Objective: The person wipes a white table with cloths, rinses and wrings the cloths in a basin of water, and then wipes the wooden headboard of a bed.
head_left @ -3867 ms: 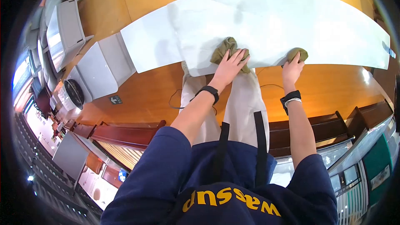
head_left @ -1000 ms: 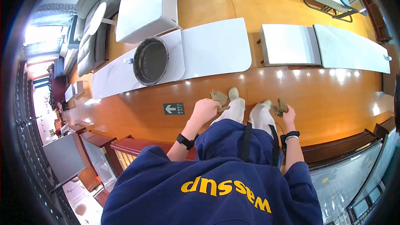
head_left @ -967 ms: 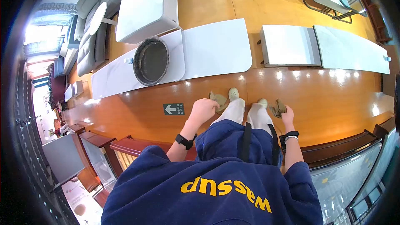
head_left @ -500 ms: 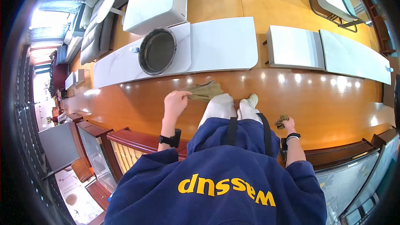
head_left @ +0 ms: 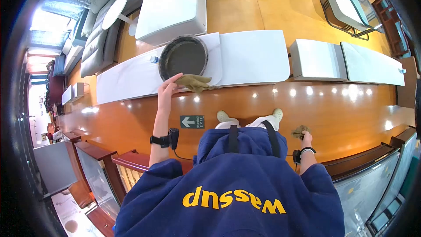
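My left hand [head_left: 168, 87] is stretched forward, its fingers closed on a limp olive-brown cloth [head_left: 195, 82]. This cloth hangs over the near rim of a round dark basin [head_left: 162, 66], overlapping it in view. Dark liquid fills the bottom of the basin, which sits on a long white table [head_left: 252, 57]. Lower on the right, my right hand [head_left: 307, 138] grips a second, bunched brownish cloth [head_left: 301, 131] above the wooden floor, away from the table.
A small bottle [head_left: 153, 59] lies beside the basin. Behind it stand a white cabinet [head_left: 171, 8] and a grey sofa [head_left: 103, 37]. More white tables [head_left: 372, 63] continue on the right. A green exit sign [head_left: 192, 122] marks the floor. Dark wooden rails [head_left: 359, 162] run close behind me.
My left hand has carried its cloth forward and left, from beside my knee to the basin's near rim. My feet now stand side by side; the right hand has hardly shifted.
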The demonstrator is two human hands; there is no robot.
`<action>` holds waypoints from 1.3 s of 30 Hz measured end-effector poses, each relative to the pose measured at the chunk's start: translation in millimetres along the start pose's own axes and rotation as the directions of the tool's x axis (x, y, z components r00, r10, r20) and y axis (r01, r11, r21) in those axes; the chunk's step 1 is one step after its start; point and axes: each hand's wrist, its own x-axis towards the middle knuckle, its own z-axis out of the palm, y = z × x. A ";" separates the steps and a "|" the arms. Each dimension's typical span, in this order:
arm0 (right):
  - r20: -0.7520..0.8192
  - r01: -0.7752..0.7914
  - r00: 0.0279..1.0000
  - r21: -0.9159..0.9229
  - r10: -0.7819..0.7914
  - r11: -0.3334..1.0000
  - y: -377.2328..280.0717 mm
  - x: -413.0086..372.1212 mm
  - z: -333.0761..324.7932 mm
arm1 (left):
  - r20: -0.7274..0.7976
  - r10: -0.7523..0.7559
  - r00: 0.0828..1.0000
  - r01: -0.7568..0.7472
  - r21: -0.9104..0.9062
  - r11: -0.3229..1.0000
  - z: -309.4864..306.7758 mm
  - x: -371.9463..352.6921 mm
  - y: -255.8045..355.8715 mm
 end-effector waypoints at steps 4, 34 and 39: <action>-0.109 -0.101 0.987 0.179 0.121 0.979 5.5 -39.3 63.0 | 0.100 -0.032 0.994 0.024 0.084 0.996 -52.6 63.2 -27.1; 0.657 0.320 0.749 -0.252 -0.082 0.913 -104.7 -265.6 443.1 | 0.176 -0.295 0.939 0.182 0.474 0.862 -156.8 250.1 -171.9; 0.717 0.493 0.684 -0.314 -0.139 0.811 -138.0 -302.0 513.7 | 0.235 -0.167 0.958 -0.080 0.773 0.629 -182.5 256.7 -189.7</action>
